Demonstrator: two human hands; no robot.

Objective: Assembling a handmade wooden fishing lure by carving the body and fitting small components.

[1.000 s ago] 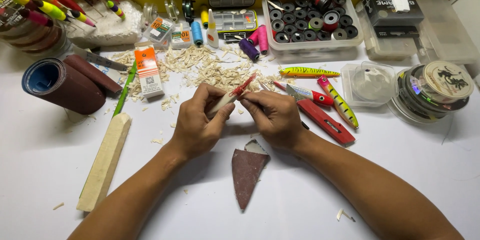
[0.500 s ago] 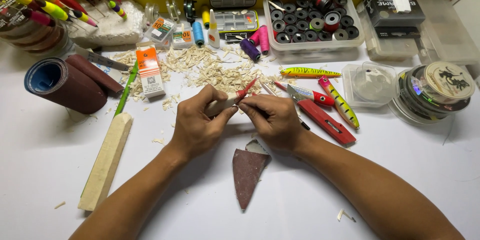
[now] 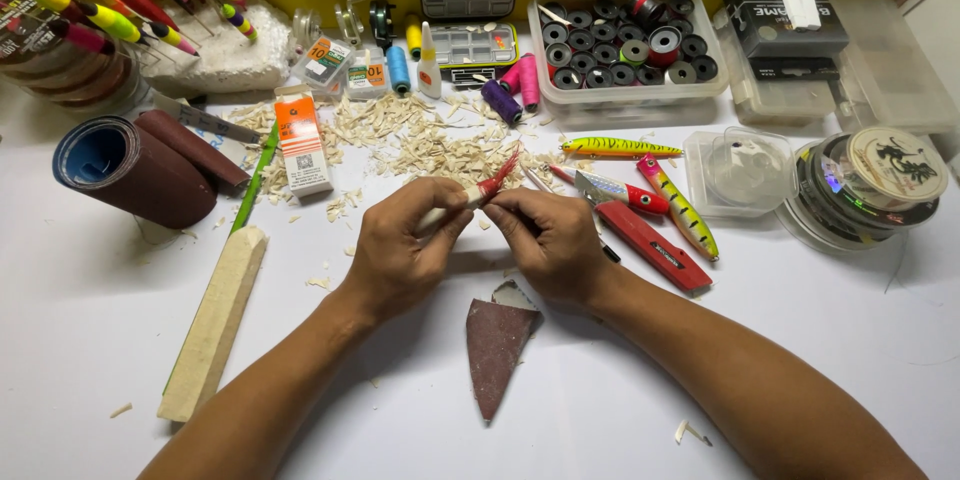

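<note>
A slender wooden lure blank with a red tip is held above the white counter, at the centre of the view. Its long axis runs diagonally, from a pale lower-left end hidden in the left palm to the red end, which points up and to the right toward the pile of wood shavings. The left hand has its grip clenched around the pale shaft, thumb and fingers wrapped over it. The right hand pinches the blank just beside the left fingertips, its grip closed on the middle of the piece; whether it also holds a small tool cannot be told. Directly below the hands lies a triangular scrap of dark red sandpaper, point toward the viewer. To the right, close to the right wrist, rest a red utility knife and three finished lures: a yellow-green one, a red and white one and a pink and yellow one. To the left lie a squared pale wood block, a roll of dark sandpaper and a small orange and white box. Along the back wall stands a clear tray of black spools.
</note>
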